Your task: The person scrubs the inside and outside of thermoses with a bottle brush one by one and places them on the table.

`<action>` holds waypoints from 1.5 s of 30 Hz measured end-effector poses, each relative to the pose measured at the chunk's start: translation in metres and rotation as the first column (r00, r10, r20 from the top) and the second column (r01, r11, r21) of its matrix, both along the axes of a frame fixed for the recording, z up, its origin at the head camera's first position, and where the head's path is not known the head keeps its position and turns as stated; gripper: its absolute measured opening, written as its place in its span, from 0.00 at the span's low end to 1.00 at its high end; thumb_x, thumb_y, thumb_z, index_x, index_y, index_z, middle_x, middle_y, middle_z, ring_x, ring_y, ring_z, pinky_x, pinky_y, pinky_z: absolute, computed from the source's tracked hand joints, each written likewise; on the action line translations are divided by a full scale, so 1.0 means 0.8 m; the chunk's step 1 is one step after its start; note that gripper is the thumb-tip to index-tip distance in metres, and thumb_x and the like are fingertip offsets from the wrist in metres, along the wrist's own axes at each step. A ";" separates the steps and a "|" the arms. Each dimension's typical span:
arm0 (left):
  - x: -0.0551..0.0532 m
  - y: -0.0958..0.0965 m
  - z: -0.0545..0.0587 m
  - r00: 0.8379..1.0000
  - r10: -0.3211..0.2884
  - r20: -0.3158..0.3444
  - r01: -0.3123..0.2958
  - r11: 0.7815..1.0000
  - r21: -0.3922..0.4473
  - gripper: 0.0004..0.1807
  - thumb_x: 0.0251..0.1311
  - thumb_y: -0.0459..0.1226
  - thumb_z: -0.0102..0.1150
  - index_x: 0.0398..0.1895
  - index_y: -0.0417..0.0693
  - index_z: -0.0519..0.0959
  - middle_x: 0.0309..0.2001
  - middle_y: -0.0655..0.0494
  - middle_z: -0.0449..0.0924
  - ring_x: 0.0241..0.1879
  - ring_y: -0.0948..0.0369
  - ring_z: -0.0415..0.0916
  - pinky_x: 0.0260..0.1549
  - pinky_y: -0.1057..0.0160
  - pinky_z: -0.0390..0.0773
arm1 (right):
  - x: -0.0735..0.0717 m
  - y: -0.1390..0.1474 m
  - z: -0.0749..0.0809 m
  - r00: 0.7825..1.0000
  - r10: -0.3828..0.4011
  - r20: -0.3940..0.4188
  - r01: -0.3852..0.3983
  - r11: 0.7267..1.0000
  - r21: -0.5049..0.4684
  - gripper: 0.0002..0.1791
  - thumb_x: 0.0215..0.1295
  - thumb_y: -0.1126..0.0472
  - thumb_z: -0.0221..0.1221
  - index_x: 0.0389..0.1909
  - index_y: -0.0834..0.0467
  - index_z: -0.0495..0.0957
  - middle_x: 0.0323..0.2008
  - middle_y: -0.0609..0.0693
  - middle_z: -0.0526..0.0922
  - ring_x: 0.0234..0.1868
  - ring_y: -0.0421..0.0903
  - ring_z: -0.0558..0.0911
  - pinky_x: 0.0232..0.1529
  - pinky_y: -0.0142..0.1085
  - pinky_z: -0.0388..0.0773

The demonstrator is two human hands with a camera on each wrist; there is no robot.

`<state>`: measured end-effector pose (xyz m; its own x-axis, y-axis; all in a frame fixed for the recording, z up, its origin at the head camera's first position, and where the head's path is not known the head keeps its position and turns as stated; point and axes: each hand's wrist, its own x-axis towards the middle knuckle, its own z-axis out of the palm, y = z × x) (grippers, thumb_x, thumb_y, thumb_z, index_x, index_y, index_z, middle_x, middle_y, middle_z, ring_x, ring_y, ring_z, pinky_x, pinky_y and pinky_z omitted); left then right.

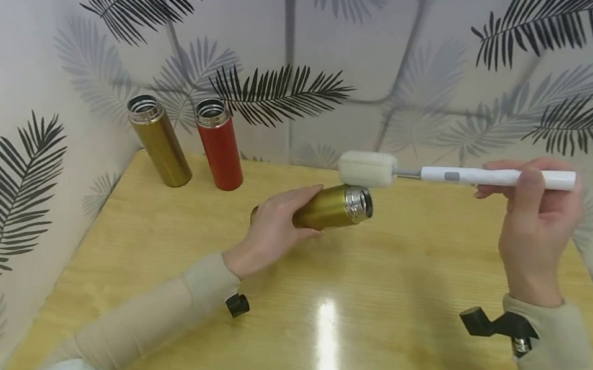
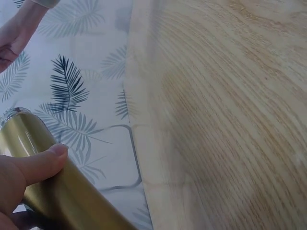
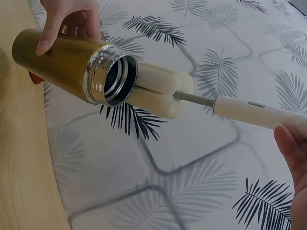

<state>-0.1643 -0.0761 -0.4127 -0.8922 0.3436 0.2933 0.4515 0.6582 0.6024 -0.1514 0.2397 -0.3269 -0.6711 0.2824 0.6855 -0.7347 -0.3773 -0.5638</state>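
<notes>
My left hand (image 1: 280, 226) grips a gold vacuum flask (image 1: 327, 208) that lies tilted on its side above the table, its open steel mouth facing right. In the left wrist view the thumb presses along the gold flask (image 2: 62, 191). My right hand (image 1: 543, 211) holds a bottle brush by its white handle (image 1: 478, 174). The brush's cream sponge head (image 1: 367, 169) is outside the flask, overlapping its upper side near the mouth. The right wrist view shows the sponge head (image 3: 165, 91) behind the flask's threaded neck (image 3: 103, 76).
A second gold flask (image 1: 163, 145) and a red flask (image 1: 221, 147) stand uncapped at the table's back left. The wooden table (image 1: 393, 348) meets a leaf-patterned wall covering (image 1: 343, 47) behind. Small black cameras sit on both wrists.
</notes>
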 end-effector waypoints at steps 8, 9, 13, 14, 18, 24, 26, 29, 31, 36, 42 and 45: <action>0.002 -0.005 0.003 1.000 0.014 0.017 -0.015 0.999 0.039 0.45 0.52 0.40 0.82 0.75 0.49 0.72 0.70 0.50 0.76 0.68 0.49 0.75 0.66 0.47 0.74 | -0.007 0.011 -0.009 0.998 -0.061 0.022 0.059 0.995 0.080 0.05 0.75 0.74 0.54 0.39 0.75 0.70 0.33 0.69 0.86 0.25 0.53 0.84 0.31 0.36 0.84; 0.002 -0.005 0.002 1.000 0.015 0.023 -0.016 0.999 0.043 0.45 0.52 0.40 0.82 0.75 0.49 0.72 0.70 0.50 0.75 0.68 0.49 0.74 0.67 0.47 0.73 | -0.006 0.012 -0.011 0.997 -0.071 0.025 0.068 0.993 0.097 0.05 0.75 0.74 0.54 0.39 0.74 0.70 0.33 0.68 0.86 0.25 0.52 0.84 0.31 0.36 0.84; 0.002 -0.005 0.001 0.999 0.029 0.025 -0.030 0.999 0.035 0.47 0.52 0.41 0.82 0.76 0.50 0.71 0.72 0.50 0.74 0.69 0.49 0.74 0.67 0.47 0.73 | -0.004 0.019 -0.015 0.997 -0.076 0.031 0.072 0.989 0.130 0.04 0.75 0.75 0.52 0.38 0.74 0.70 0.33 0.66 0.87 0.24 0.51 0.83 0.31 0.34 0.83; 0.002 -0.004 0.001 0.999 0.034 0.021 -0.035 0.999 0.032 0.47 0.51 0.41 0.82 0.76 0.50 0.70 0.71 0.50 0.74 0.69 0.49 0.74 0.67 0.47 0.73 | -0.004 0.021 -0.015 0.997 -0.075 0.031 0.070 0.989 0.134 0.04 0.75 0.76 0.52 0.38 0.74 0.70 0.33 0.66 0.87 0.24 0.50 0.82 0.31 0.34 0.83; 0.001 -0.001 0.001 0.998 0.059 0.018 -0.060 0.997 0.038 0.50 0.50 0.41 0.83 0.78 0.50 0.67 0.68 0.51 0.78 0.64 0.49 0.78 0.62 0.46 0.77 | -0.002 0.023 -0.012 0.997 -0.072 0.036 0.066 0.988 0.139 0.05 0.74 0.77 0.49 0.37 0.74 0.70 0.32 0.66 0.87 0.23 0.50 0.81 0.29 0.33 0.81; -0.001 0.005 0.006 0.995 0.088 0.051 -0.091 0.995 0.051 0.44 0.49 0.41 0.84 0.69 0.49 0.71 0.61 0.51 0.83 0.57 0.49 0.82 0.56 0.44 0.79 | 0.004 0.027 -0.007 0.996 -0.074 0.044 0.068 0.990 0.123 0.05 0.74 0.76 0.50 0.36 0.74 0.70 0.31 0.67 0.87 0.22 0.50 0.81 0.27 0.33 0.80; -0.003 0.007 0.009 0.996 0.088 0.033 -0.089 0.995 0.040 0.40 0.50 0.42 0.84 0.66 0.49 0.74 0.60 0.50 0.83 0.56 0.50 0.82 0.55 0.45 0.80 | 0.004 0.029 -0.004 0.996 -0.084 0.039 0.078 0.989 0.129 0.05 0.74 0.76 0.51 0.36 0.74 0.70 0.31 0.66 0.87 0.23 0.50 0.81 0.27 0.33 0.80; -0.008 0.009 0.013 0.997 0.082 -0.003 -0.081 0.996 0.027 0.39 0.50 0.43 0.83 0.65 0.48 0.75 0.59 0.50 0.84 0.55 0.50 0.82 0.54 0.45 0.80 | 0.003 0.032 0.001 0.994 -0.101 0.038 0.094 0.985 0.145 0.05 0.74 0.76 0.51 0.36 0.74 0.70 0.31 0.66 0.87 0.23 0.50 0.82 0.27 0.32 0.80; -0.009 0.009 0.014 0.997 0.079 -0.015 -0.078 0.997 0.022 0.39 0.50 0.43 0.83 0.66 0.47 0.75 0.60 0.50 0.83 0.56 0.50 0.82 0.55 0.46 0.80 | 0.004 0.033 0.002 0.992 -0.115 0.043 0.107 0.982 0.156 0.05 0.74 0.76 0.50 0.36 0.74 0.70 0.31 0.65 0.87 0.23 0.50 0.82 0.27 0.32 0.80; -0.011 0.008 0.013 0.995 0.099 -0.024 -0.098 0.995 0.025 0.40 0.51 0.43 0.83 0.67 0.46 0.74 0.64 0.48 0.80 0.59 0.49 0.80 0.55 0.43 0.80 | 0.003 0.034 0.000 0.992 -0.112 0.049 0.104 0.984 0.145 0.06 0.73 0.76 0.50 0.35 0.74 0.70 0.30 0.65 0.86 0.23 0.50 0.81 0.26 0.32 0.80; -0.013 0.007 0.007 0.988 0.153 -0.023 -0.152 0.987 0.047 0.38 0.52 0.43 0.82 0.65 0.47 0.74 0.64 0.45 0.72 0.59 0.46 0.77 0.52 0.40 0.79 | -0.001 0.038 -0.004 0.999 -0.008 0.051 0.005 0.998 0.060 0.07 0.74 0.76 0.52 0.34 0.75 0.69 0.30 0.68 0.86 0.24 0.53 0.82 0.25 0.34 0.80; -0.014 0.006 0.004 0.986 0.164 -0.019 -0.163 0.985 0.058 0.38 0.52 0.43 0.83 0.65 0.47 0.74 0.62 0.46 0.72 0.58 0.46 0.77 0.52 0.41 0.80 | 0.000 0.039 -0.006 0.998 0.033 0.050 -0.034 0.999 0.015 0.07 0.74 0.77 0.52 0.33 0.76 0.68 0.29 0.70 0.85 0.24 0.54 0.82 0.25 0.35 0.80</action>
